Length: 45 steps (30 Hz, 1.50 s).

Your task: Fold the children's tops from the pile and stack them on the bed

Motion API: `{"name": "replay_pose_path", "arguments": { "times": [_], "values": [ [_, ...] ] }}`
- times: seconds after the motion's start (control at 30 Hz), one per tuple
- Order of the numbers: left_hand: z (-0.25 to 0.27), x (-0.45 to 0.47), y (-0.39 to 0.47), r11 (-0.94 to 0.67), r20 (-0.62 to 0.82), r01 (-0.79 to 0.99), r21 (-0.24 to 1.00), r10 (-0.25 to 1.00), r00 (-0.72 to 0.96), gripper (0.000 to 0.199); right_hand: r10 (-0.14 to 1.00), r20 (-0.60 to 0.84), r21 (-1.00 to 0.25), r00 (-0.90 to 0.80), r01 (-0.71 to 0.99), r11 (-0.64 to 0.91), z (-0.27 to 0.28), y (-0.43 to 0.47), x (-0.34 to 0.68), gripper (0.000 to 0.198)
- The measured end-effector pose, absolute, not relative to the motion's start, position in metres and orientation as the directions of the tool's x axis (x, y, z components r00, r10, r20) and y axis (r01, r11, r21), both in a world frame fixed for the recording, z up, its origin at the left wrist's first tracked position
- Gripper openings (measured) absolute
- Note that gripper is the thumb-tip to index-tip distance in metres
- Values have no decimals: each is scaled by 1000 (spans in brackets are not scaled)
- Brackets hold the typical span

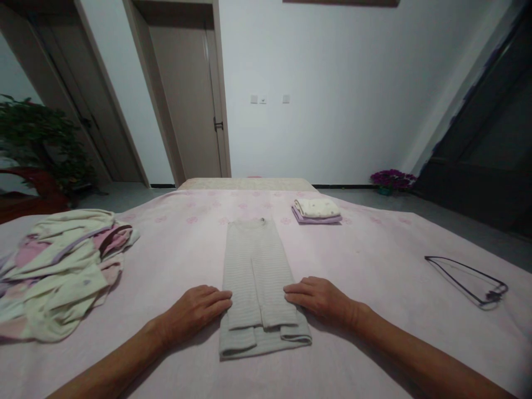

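Note:
A light grey ribbed long-sleeved top (243, 255) lies flat on the pink bedspread, its neckline at the far end. Both sides are folded inward, and the sleeves run down the middle towards the near hem. My left hand (199, 307) rests on the top's left edge with the fingers stretched out together. On the opposite edge, my right hand (320, 299) lies with its fingertips on the fabric, also stretched out. Neither hand grips the cloth.
A loose heap of cream, pink and purple clothes (70, 271) lies on the left. Farther back sits a small folded stack (316, 210), cream over purple. A thin black wire frame (465, 280) lies at the right on the patterned bedspread (174, 249).

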<state>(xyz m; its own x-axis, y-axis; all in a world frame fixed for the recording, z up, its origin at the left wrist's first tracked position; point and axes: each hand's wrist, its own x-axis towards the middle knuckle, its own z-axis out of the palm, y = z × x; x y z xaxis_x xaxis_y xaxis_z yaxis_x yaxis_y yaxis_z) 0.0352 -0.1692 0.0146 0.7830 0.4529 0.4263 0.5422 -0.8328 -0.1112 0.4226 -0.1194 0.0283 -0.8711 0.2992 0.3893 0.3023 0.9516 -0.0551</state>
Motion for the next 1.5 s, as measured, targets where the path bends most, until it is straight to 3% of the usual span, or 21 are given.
{"name": "replay_pose_path", "arguments": {
  "times": [0.27,0.47,0.53,0.63,0.77,0.83,0.93,1.07,1.23,1.43,1.5],
  "values": [
    [20,50,-169,-799,420,591,107,576,702,23,345,501,-208,-793,277,938,27,-124,417,41],
    [18,51,-161,-805,460,593,15,532,710,21,368,420,-157,-829,333,930,32,-122,412,40],
    [17,51,-158,-811,504,583,53,526,685,21,384,416,-182,-825,338,923,32,-121,412,37],
    [20,51,-156,-769,515,571,290,628,584,25,454,431,-379,-780,301,875,35,-118,412,35],
    [32,59,-150,-454,349,552,699,891,291,39,699,323,-747,-638,282,603,42,-108,400,40],
    [34,65,-143,-278,240,516,810,961,140,41,806,264,-871,-530,228,435,40,-99,390,45],
    [28,72,-131,-102,109,471,876,994,14,40,896,163,-960,-414,141,240,28,-81,376,52],
    [16,72,-120,-5,44,449,894,996,-77,42,931,99,-979,-351,135,155,11,-62,365,51],
    [13,69,-116,-9,64,494,869,993,-95,42,949,133,-930,-285,294,219,9,-48,361,49],
    [18,63,-115,-4,75,731,683,995,-64,28,974,159,-661,-164,715,228,16,-44,362,35],
    [20,59,-115,9,82,766,643,993,-81,22,974,183,-588,-130,780,215,17,-46,364,37]
  ]
}}
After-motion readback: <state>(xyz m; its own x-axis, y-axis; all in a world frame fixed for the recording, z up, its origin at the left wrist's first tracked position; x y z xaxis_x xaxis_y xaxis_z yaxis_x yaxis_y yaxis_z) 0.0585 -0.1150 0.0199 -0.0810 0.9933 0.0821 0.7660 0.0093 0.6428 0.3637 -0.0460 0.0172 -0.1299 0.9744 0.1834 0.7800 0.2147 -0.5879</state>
